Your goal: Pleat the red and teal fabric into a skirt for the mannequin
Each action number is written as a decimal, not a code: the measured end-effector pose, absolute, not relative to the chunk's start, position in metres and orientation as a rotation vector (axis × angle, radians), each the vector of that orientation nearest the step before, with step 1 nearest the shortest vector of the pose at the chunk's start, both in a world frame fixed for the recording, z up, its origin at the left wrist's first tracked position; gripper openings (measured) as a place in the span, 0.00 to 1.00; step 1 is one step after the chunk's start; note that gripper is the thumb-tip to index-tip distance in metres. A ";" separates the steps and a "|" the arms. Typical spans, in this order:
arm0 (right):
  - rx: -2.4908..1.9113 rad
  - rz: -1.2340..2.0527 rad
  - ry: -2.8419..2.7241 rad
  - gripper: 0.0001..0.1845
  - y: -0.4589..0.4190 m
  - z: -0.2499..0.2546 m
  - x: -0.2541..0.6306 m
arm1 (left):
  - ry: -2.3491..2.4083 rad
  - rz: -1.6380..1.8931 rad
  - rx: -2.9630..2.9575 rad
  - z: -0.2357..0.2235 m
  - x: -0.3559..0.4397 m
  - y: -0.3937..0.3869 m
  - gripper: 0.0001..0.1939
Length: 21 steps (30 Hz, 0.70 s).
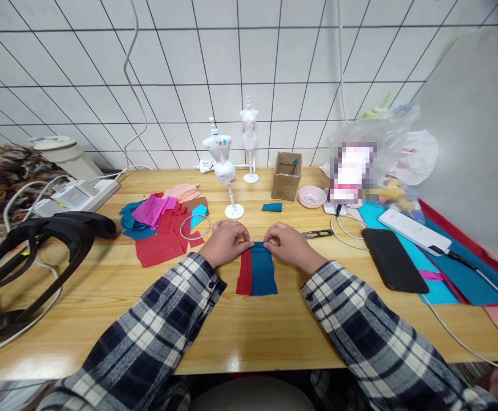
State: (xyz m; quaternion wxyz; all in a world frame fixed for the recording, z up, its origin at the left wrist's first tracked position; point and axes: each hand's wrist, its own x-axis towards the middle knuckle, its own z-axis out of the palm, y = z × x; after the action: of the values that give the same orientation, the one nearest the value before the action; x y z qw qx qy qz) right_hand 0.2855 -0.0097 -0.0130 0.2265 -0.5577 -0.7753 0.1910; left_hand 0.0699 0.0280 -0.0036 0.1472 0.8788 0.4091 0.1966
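A small piece of fabric, teal (264, 274) on the right with a red strip (245, 273) along the left, lies on the wooden table. My left hand (226, 242) pinches its top edge near the red side. At the top right corner, the thumb and fingers of my right hand (289, 244) are closed on the teal part. Between the two hands the upper edge looks folded. Thread snips (318, 234) rest just beyond my right hand. Behind the fabric lies a small folded teal piece (271, 207).
Coloured fabric scraps (158, 242) and a metal ring (195, 227) lie to the left, beside a black headset (39, 268). Small mannequins (223, 154), a cardboard box (287, 180) and a pink bowl (312, 197) stand behind. At right are a black phone (394, 260), power bank (415, 230) and cables.
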 end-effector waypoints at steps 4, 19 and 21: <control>-1.475 0.529 -2.112 0.02 -0.009 -0.012 0.287 | 1.173 0.559 2.491 -0.004 0.069 0.028 0.21; -1.260 0.338 -2.145 0.16 -0.016 -0.002 0.288 | 1.195 0.750 2.643 0.007 0.067 0.023 0.03; -1.219 0.287 -2.142 0.28 -0.019 0.002 0.287 | 1.223 0.755 2.641 0.010 0.067 0.022 0.03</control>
State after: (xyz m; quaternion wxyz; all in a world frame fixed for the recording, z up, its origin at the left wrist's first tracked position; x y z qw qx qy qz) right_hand 0.2871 -0.0187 0.0020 0.3243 -0.4646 -0.8167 0.1093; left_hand 0.0673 0.0223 0.0096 0.0674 0.8764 0.4058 0.2504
